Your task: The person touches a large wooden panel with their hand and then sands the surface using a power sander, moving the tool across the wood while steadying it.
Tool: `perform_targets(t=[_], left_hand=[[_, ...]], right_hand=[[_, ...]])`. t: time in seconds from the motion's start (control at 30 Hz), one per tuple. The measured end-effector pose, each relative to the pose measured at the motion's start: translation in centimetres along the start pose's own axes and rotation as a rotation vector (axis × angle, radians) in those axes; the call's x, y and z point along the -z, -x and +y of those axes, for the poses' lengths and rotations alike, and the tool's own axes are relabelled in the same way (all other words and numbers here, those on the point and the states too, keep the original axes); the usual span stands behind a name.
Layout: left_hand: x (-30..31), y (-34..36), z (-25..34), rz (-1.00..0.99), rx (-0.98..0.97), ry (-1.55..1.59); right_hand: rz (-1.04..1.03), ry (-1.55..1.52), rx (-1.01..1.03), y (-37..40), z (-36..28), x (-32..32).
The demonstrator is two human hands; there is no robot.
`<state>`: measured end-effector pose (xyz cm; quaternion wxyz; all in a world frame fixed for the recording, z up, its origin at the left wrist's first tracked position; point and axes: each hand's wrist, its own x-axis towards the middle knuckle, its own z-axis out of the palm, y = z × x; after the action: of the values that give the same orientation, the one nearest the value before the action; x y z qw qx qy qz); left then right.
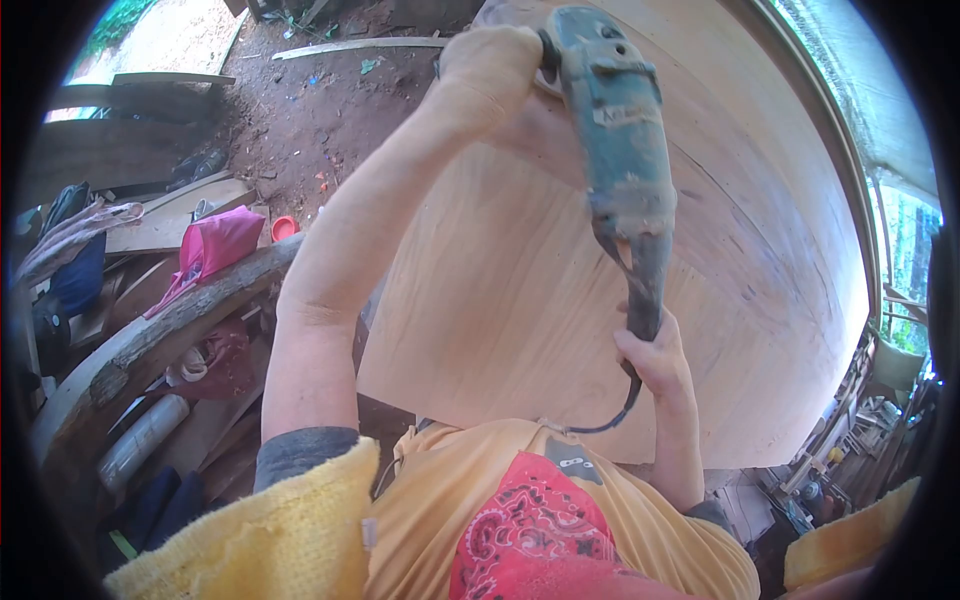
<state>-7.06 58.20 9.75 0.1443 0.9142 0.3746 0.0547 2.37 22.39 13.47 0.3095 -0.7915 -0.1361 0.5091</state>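
A large teal angle grinder (625, 160) with a worn label and a black rear grip stretches over the pale wooden panel (490, 290). My left hand (490, 62) is closed around the side handle near the tool's head, at the far end of my outstretched arm. Lower down, my right hand (657, 358) wraps the rear grip. From that grip a dark power cord (610, 422) curves down toward my waist. The disc under the grinder's head is mostly hidden. Around the head, the panel's surface shows darker, reddish streaks.
At left a rough log (150, 325) lies among boards, with a pink pouch (220, 245) and a red cup (285, 228) near it. Bare dirt floor (300, 130) stretches beyond. Tools and odds and ends (850, 440) crowd the right side. A red bandana (535, 520) hangs on my chest.
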Motion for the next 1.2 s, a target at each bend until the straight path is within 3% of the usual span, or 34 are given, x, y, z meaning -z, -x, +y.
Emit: perform_targets(t=[0.1, 0.2, 0.3, 0.5, 0.6, 0.7, 0.97, 1.0, 1.1, 1.2], left_hand=[[-1.1, 0.0, 0.0, -0.016, 0.014, -0.049], [-1.0, 0.7, -3.1, 0.147, -0.017, -0.087], [1.0, -0.1, -5.8, 0.098, 0.099, -0.131], [2.4, -5.8, -9.3, 0.056, 0.028, -0.157], [2.4, -9.7, -7.5, 0.129, 0.001, -0.037], [1.0, -14.7, -7.4, 0.16, 0.001, -0.147], [1.8, -23.4, -5.3, 0.062, -0.065, -0.111], [1.3, -24.5, -4.7, 0.019, -0.021, -0.006], [-1.2, -27.3, -1.8, 0.155, -0.157, -0.083], [-2.1, -27.3, 3.8, 0.102, -0.198, -0.043]], right_hand=[[-0.018, -0.031, -0.035, 0.3, 0.3, 0.3], [-0.076, -0.017, -0.013, -0.9, -2.1, -0.1], [-0.149, 0.021, 0.032, -3.1, -5.1, -1.1], [-0.16, 0.016, 0.086, -7.3, -9.3, -2.2], [-0.139, -0.042, 0.119, -9.5, -9.7, -0.3], [-0.108, -0.034, 0.164, -12.7, -10.8, 1.6], [-0.087, -0.074, 0.222, -18.1, -14.6, 4.9], [-0.081, -0.099, 0.223, -18.2, -14.5, 5.4], [-0.038, -0.136, 0.218, -17.9, -13.5, 7.7], [0.046, -0.144, 0.183, -16.1, -11.2, 9.7]])
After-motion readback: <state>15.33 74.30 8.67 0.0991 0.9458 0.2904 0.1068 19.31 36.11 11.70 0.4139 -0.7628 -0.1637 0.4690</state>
